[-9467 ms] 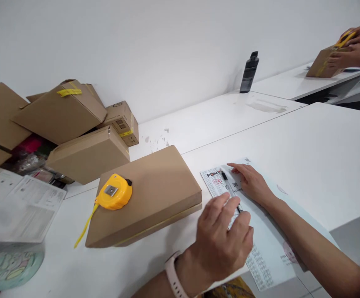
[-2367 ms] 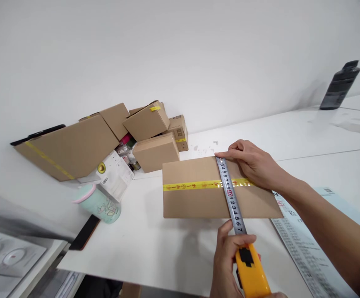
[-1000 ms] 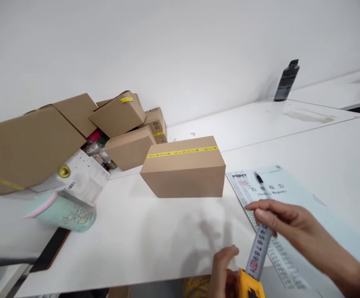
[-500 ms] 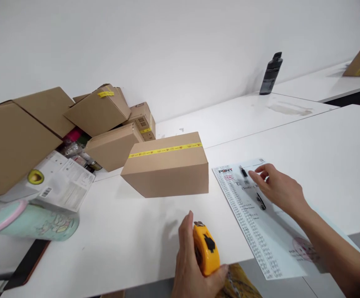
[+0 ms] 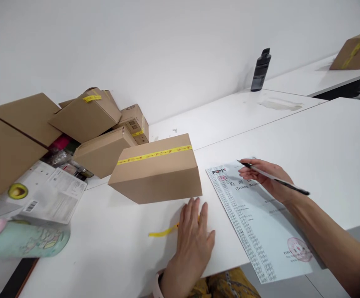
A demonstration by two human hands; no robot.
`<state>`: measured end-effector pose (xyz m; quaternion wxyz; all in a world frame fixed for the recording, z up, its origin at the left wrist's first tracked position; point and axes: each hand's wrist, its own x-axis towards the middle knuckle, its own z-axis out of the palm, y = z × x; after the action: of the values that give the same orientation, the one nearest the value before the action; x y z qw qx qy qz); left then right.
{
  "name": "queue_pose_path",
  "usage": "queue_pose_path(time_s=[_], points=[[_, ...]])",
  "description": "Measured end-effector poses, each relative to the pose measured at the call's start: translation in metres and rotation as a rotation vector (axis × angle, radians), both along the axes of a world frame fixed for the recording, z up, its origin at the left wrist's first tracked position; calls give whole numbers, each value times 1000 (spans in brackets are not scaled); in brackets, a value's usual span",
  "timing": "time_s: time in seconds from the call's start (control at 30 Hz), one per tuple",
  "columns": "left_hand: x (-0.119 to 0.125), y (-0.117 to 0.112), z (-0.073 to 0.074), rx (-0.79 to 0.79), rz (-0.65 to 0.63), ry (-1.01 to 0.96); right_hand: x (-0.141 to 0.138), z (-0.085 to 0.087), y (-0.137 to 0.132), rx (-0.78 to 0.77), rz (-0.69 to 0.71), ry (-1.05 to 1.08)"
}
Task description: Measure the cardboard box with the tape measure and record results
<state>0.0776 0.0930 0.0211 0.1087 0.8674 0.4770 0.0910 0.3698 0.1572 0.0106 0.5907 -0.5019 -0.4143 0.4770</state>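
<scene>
My right hand (image 5: 270,178) holds a pen (image 5: 276,179) with a clear barrel and black ends, its tip pointing left over the top of a printed testing report (image 5: 254,231). My left hand (image 5: 190,242) is palm down on the white table, fingers stretched out and slightly apart. Beneath it lies something yellow, mostly covered, and a yellow strap (image 5: 164,232) sticks out on the left. A taped cardboard box (image 5: 157,182) stands just beyond my left fingertips.
Several cardboard boxes (image 5: 85,114) are piled at the left. A white printed carton (image 5: 56,190) and a mint-green bottle (image 5: 34,240) are in front of them. A dark bottle (image 5: 260,71) and another taped box (image 5: 354,51) stand at the far right.
The yellow tape measure held in my left hand has gone down to the table, and that hand has turned palm down over it. My right hand has picked up the pen from the report.
</scene>
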Motion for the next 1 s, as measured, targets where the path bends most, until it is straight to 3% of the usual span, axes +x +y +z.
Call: queue_pose_path(time_s=[0.1, 0.2, 0.37, 0.57, 0.67, 0.8, 1.0], points=[[24, -4, 2, -15, -223, -57, -1, 3, -3, 6, 14, 139], [53, 0, 2, -30, -382, -51, -14, 1, -6, -32, -13, 51], [84, 18, -10, -113, -375, 14, -38, -8, -7, -121, -38, -114], [83, 26, -16, -82, -403, 4, -36, -19, 2, -179, 77, -100], [80, 26, -18, -55, -405, 13, -32, -23, 6, -148, 32, -267], [82, 26, -23, 35, -409, 35, -33, -24, 5, -162, -26, -504], [82, 25, -21, 239, -394, 90, -38, -29, 2, -140, -73, -364]])
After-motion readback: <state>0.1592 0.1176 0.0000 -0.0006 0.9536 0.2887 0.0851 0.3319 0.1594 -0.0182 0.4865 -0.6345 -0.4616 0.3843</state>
